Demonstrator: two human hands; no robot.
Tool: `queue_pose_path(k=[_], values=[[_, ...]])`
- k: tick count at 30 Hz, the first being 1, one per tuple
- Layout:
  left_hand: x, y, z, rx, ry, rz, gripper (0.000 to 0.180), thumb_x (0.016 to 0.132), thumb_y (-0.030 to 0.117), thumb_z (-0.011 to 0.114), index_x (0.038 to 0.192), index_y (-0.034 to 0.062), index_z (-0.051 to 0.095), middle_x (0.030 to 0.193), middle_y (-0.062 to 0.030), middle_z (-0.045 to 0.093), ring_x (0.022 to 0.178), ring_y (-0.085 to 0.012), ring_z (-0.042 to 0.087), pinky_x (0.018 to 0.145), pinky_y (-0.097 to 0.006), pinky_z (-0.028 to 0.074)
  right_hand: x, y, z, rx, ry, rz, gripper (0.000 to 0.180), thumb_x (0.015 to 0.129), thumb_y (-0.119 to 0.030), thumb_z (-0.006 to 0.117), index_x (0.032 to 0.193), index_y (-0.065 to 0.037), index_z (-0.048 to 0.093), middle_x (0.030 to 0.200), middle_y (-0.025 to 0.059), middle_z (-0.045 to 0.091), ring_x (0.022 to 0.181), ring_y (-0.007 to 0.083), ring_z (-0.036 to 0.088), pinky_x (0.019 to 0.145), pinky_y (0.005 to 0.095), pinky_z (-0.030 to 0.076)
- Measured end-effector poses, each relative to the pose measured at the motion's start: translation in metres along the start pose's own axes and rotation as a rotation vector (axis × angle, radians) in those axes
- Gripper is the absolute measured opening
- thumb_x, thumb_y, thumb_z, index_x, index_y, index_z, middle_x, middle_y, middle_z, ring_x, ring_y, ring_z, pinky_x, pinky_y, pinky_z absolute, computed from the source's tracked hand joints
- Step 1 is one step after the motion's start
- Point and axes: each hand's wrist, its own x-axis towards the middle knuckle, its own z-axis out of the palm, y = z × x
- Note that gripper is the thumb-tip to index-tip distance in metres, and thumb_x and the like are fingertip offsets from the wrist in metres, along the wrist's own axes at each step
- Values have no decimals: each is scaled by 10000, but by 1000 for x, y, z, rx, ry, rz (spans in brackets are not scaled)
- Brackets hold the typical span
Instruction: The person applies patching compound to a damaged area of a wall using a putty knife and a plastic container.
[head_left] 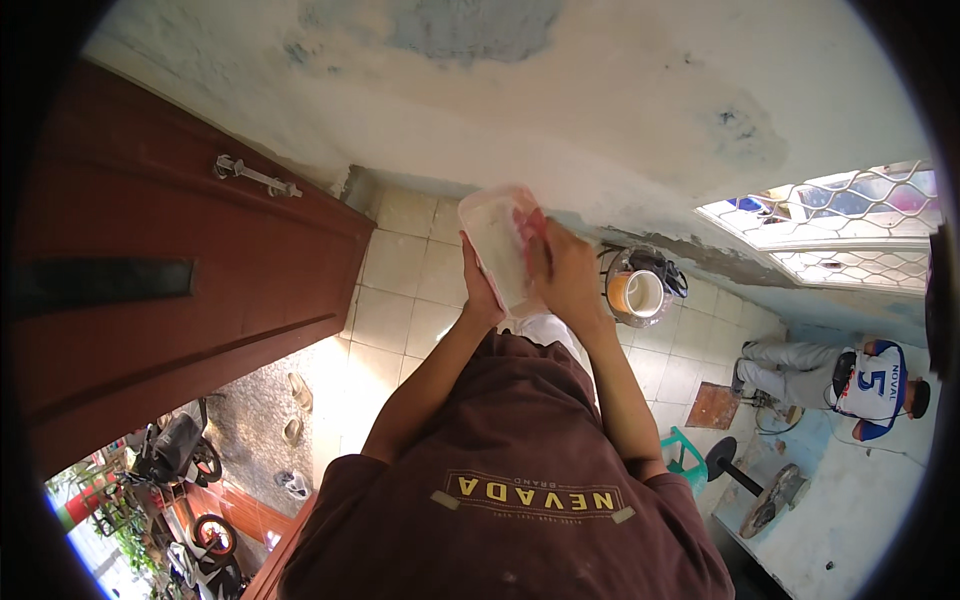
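My left hand (480, 284) grips a shallow, whitish plastic container (490, 240) by its left side, with its open top tilted up toward me. Pale material coats the inside. In my closed right hand (572, 275) is a pinkish-red object (529, 226), held against the container's right inner side. Motion smears it, so its exact kind is not clear. Just beyond both hands rises a pale wall (600, 110) with patchy, uneven plaster and grey spots.
A brown door (180, 250) with a metal bolt stands at left. Right of my hands, a white-and-orange bucket (640, 294) sits among dark items. A green stool (684, 458) and a black-stemmed stand (740, 470) are lower right. Another person (850, 380) works farther right, below a grilled window (840, 220).
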Motion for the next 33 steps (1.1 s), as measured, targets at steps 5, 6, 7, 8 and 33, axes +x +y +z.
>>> queue_pose_path(k=[5, 6, 7, 8, 33], values=[[-6, 0, -7, 19, 35, 2, 741, 1013, 692, 267, 1499, 150, 404, 1435, -72, 525, 1315, -244, 528, 1083, -424, 467, -12, -8, 12, -109, -48, 12, 142, 975, -128, 564, 1005, 2, 612, 830, 222, 679, 714, 422, 670, 605, 481, 520], [-7, 2, -17, 28, 17, -3, 736, 1013, 692, 269, 1492, 152, 413, 1423, -72, 532, 1305, -242, 535, 1079, -423, 469, -16, -12, 16, -158, -127, -5, 137, 981, -122, 566, 986, 5, 617, 831, 222, 679, 712, 416, 672, 606, 467, 516], [-10, 3, -26, 37, -1, -7, 732, 1013, 692, 272, 1484, 154, 422, 1412, -72, 540, 1295, -239, 542, 1074, -422, 471, -18, -15, 17, -73, -82, -41, 159, 984, -132, 553, 1043, -3, 623, 824, 222, 680, 705, 424, 669, 607, 485, 518], [-11, 5, -18, 41, 14, 19, 727, 1013, 690, 273, 1476, 152, 431, 1396, -71, 549, 1284, -239, 549, 1072, -421, 472, -14, -19, 11, -32, -41, -26, 176, 985, -149, 549, 1063, -7, 617, 817, 218, 680, 695, 420, 670, 602, 487, 523], [-36, 7, -21, -3, -53, -54, 751, 1012, 666, 299, 1507, 109, 389, 1403, -120, 555, 1238, -288, 604, 1033, -475, 536, -44, 3, -15, 301, 157, 267, 284, 1014, -261, 597, 1058, 15, 643, 696, 77, 654, 485, 110, 502, 466, 297, 385]])
